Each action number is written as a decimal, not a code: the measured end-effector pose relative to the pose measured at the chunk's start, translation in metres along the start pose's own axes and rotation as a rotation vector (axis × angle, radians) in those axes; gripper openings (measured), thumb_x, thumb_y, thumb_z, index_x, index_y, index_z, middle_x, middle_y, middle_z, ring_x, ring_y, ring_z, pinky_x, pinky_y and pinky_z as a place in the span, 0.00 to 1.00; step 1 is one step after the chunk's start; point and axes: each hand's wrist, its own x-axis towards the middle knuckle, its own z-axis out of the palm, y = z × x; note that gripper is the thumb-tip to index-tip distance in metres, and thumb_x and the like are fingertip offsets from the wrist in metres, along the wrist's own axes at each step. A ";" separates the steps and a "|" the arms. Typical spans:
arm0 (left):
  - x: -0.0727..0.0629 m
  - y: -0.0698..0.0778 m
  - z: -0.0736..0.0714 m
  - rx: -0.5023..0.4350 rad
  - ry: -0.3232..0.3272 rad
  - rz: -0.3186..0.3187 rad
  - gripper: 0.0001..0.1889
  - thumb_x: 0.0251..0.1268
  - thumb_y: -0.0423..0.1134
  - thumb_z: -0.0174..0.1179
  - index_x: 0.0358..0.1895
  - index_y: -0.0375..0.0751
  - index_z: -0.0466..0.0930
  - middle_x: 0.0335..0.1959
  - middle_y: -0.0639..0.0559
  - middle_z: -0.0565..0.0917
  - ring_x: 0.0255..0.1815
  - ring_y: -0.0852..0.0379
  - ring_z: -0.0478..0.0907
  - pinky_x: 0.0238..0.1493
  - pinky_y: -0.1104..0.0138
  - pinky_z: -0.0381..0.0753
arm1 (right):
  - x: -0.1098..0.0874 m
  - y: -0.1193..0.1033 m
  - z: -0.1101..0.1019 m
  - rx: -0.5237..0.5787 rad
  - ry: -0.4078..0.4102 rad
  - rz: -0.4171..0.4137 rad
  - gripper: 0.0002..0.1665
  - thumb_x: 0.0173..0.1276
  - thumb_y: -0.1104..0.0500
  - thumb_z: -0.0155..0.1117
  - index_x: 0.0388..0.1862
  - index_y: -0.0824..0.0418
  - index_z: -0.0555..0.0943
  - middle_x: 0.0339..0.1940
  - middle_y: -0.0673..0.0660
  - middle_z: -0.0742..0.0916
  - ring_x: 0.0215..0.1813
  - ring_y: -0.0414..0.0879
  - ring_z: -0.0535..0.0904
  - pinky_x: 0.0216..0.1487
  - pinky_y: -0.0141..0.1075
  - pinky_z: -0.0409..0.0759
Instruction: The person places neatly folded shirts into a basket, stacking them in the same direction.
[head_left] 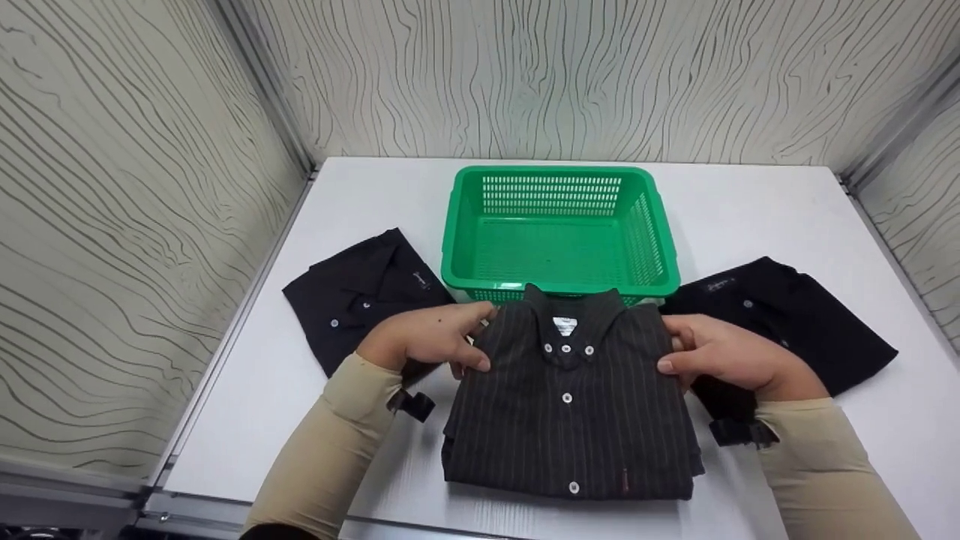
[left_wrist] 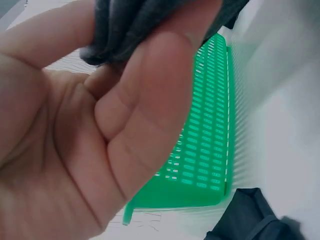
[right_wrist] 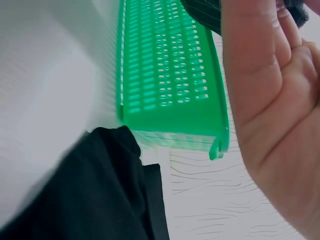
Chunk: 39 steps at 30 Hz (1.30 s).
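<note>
A folded dark pinstriped shirt point(head_left: 600, 420) with white buttons and its collar toward the far side is held between both hands in the head view. My left hand point(head_left: 442, 337) pinches its left shoulder edge, thumb on top and fingers beneath. On the opposite shoulder edge, my right hand point(head_left: 720, 352) grips the same way. In the left wrist view, dark cloth point(left_wrist: 135, 25) is caught between thumb and curled fingers. The collar overlaps the near rim of a green basket point(head_left: 454, 225), whose floor shows bare.
One folded black shirt point(head_left: 352, 281) lies left of the basket, partly behind the left forearm. Another folded black shirt point(head_left: 817, 322) lies to the right, under the right hand's side. All rest on a white table point(head_left: 780, 210) with patterned panels point(head_left: 570, 82) around it.
</note>
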 end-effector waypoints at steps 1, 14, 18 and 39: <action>0.000 0.002 -0.001 0.008 0.002 0.002 0.24 0.67 0.27 0.63 0.61 0.39 0.65 0.48 0.45 0.83 0.33 0.51 0.84 0.33 0.58 0.85 | -0.001 -0.002 -0.001 -0.009 0.001 -0.006 0.21 0.74 0.75 0.52 0.65 0.77 0.69 0.46 0.73 0.86 0.41 0.58 0.88 0.37 0.51 0.86; -0.009 0.013 -0.009 0.051 0.038 0.020 0.23 0.69 0.31 0.60 0.63 0.41 0.62 0.46 0.42 0.79 0.35 0.50 0.84 0.36 0.57 0.86 | -0.002 -0.025 0.002 -0.092 0.091 -0.096 0.23 0.74 0.76 0.50 0.67 0.75 0.67 0.47 0.70 0.85 0.41 0.55 0.87 0.34 0.48 0.86; -0.012 0.016 -0.013 0.052 0.086 0.033 0.26 0.72 0.33 0.57 0.67 0.42 0.57 0.53 0.41 0.74 0.42 0.48 0.82 0.37 0.54 0.85 | -0.002 -0.031 0.003 -0.110 0.161 -0.103 0.22 0.75 0.74 0.50 0.67 0.75 0.66 0.47 0.69 0.85 0.41 0.54 0.87 0.36 0.48 0.86; 0.001 0.023 -0.030 -0.057 0.497 -0.080 0.48 0.60 0.26 0.59 0.76 0.56 0.40 0.56 0.38 0.75 0.51 0.47 0.78 0.51 0.58 0.76 | 0.028 -0.036 -0.011 -0.273 0.554 0.024 0.30 0.73 0.73 0.52 0.73 0.69 0.61 0.60 0.68 0.78 0.51 0.50 0.83 0.44 0.42 0.85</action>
